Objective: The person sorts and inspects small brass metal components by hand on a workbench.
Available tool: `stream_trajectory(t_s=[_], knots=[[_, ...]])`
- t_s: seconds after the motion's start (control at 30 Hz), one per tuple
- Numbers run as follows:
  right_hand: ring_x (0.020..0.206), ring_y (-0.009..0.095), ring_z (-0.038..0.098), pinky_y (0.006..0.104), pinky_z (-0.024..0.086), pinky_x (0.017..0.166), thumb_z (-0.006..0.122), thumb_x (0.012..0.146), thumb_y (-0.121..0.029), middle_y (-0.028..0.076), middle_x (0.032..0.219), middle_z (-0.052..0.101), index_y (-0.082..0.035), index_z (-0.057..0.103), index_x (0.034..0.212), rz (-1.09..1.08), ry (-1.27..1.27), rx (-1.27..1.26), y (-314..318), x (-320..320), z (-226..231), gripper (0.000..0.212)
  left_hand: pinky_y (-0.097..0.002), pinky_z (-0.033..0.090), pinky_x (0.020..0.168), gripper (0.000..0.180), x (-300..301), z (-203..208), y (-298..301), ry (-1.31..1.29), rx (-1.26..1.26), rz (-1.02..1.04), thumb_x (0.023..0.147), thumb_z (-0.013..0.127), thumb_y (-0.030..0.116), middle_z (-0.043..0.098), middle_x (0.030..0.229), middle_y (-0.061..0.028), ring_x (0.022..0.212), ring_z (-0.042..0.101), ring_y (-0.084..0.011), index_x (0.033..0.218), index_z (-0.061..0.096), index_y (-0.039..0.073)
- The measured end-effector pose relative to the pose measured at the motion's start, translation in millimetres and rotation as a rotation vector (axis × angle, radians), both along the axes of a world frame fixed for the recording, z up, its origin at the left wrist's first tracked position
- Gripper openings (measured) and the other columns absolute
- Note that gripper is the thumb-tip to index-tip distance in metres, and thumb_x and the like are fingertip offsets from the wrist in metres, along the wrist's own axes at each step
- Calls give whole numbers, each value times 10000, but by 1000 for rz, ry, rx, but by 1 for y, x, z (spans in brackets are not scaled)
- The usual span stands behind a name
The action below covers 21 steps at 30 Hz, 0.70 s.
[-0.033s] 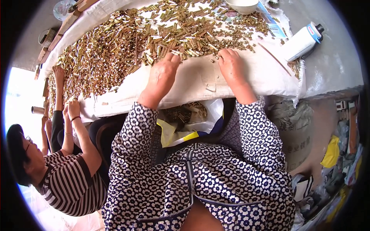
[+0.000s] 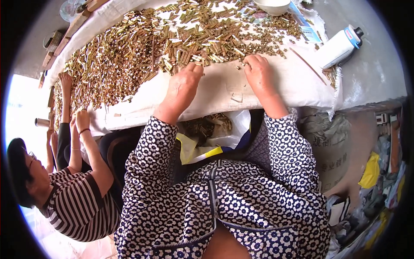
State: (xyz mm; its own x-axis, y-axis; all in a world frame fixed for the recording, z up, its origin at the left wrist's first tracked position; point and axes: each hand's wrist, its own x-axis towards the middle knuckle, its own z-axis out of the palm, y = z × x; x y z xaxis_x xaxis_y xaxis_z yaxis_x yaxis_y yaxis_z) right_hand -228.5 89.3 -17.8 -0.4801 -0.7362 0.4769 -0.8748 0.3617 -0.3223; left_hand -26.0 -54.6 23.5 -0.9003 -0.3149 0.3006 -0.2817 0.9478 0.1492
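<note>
A wide heap of small brass tubes and pins (image 2: 142, 52) covers a white cloth (image 2: 224, 90) on the table. My left hand (image 2: 183, 86) lies palm down on the cloth, its curled fingertips touching the near edge of the heap. My right hand (image 2: 258, 73) rests close by to the right, fingers bent among a few loose brass pieces (image 2: 241, 64). The knuckles hide both sets of fingertips, so I cannot tell whether either hand grips anything. Below the table edge, between my arms, an open white bag (image 2: 215, 127) holds more brass pieces.
A person in a striped shirt (image 2: 73, 198) sits at my left, with hands (image 2: 73, 99) in the heap's far left part. A white bottle with a blue cap (image 2: 340, 45) lies at the right, a white bowl (image 2: 271, 5) at the top, a thin stick (image 2: 308, 64) near the cloth's right edge.
</note>
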Motion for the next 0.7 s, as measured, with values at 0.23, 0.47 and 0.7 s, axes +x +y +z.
stream_trajectory(t_s=[0.23, 0.47, 0.7], knots=[[761, 244, 597, 331, 497, 671, 603, 757, -15, 92, 852, 607, -76, 632, 832, 139, -72, -103, 4, 36, 4, 100, -390, 498, 680, 102, 9, -22, 4, 39, -9, -30, 826, 561, 64, 595, 923, -138, 848, 605, -327, 927, 558, 47], [711, 39, 510, 191, 417, 630, 612, 824, -23, -30, 795, 568, -68, 661, 918, 357, -832, -189, 4, 75, 20, 114, -268, 453, 568, 114, 27, -19, 24, 266, 897, 102, 868, 598, 53, 583, 732, -34, 626, 544, -119, 977, 565, 45], [762, 14, 518, 161, 411, 674, 614, 856, -30, -36, 854, 603, -16, 636, 958, 379, -1151, -229, 7, 95, 20, 105, -179, 390, 545, 93, 39, -19, 30, 296, 1244, 78, 897, 576, 22, 518, 723, 53, 620, 457, -23, 987, 569, 39]])
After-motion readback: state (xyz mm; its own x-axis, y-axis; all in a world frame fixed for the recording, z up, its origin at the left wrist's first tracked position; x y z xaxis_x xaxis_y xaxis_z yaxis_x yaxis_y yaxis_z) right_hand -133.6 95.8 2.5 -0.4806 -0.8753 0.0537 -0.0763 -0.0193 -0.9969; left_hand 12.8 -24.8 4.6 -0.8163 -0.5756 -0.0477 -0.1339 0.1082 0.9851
